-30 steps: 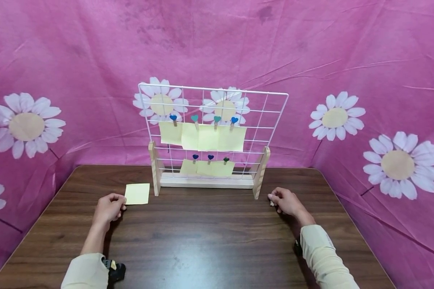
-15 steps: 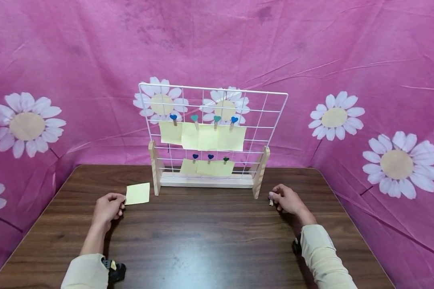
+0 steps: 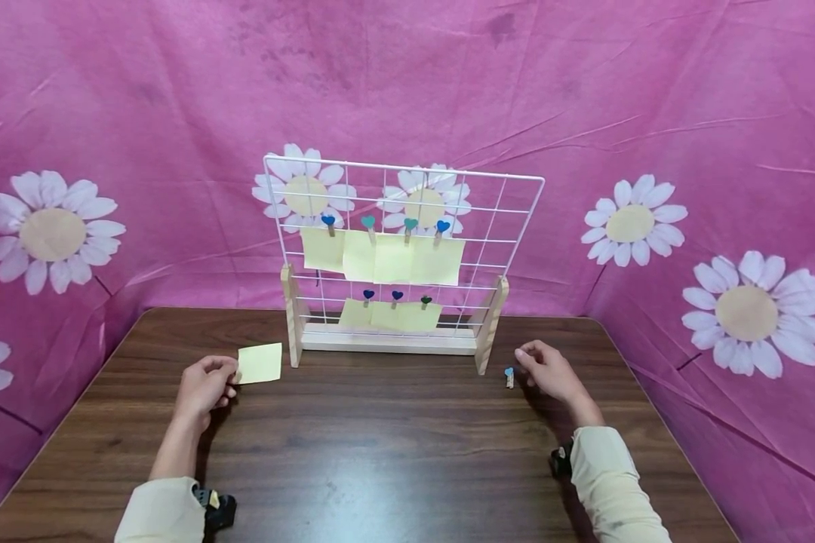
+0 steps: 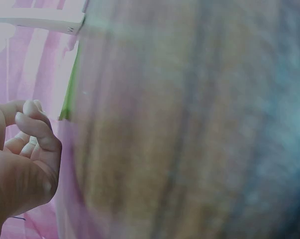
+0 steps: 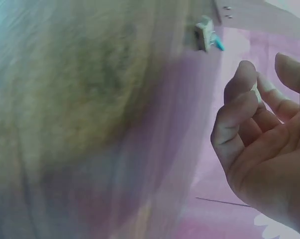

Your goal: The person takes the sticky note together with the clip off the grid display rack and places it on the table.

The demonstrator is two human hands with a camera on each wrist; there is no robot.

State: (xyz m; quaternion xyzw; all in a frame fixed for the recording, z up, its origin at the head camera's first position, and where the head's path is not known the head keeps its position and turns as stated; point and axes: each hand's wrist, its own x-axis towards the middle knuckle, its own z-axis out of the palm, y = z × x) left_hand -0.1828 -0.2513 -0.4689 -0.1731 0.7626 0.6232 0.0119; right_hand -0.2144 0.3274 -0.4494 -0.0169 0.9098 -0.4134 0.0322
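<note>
In the head view my left hand (image 3: pixel 207 383) pinches the left edge of a pale yellow sticky note (image 3: pixel 261 363), which reaches out to the right close over the table. The note shows nearly edge-on in the left wrist view as a thin green-yellow strip (image 4: pixel 71 84) beside my bent fingers (image 4: pixel 40 132). On the right, a small wooden clothespin (image 3: pixel 509 378) with a blue heart lies on the table. Just right of it hovers my right hand (image 3: pixel 548 371), its fingers loosely bent and thumb apart. The right wrist view has this clothespin (image 5: pixel 205 35) away from the fingertips (image 5: pixel 247 69).
A white wire grid (image 3: pixel 489 207) stands in a wooden base (image 3: pixel 387 343) at the back of the brown table (image 3: pixel 353 445). Heart clothespins (image 3: pixel 410 225) hold several yellow notes (image 3: pixel 392 260) on it in two rows. Pink flowered cloth (image 3: pixel 407 83) hangs behind.
My right hand has let go of the clothespin and drawn back to the right, leaving it on the table. The sticky note at my left hand has tilted slightly.
</note>
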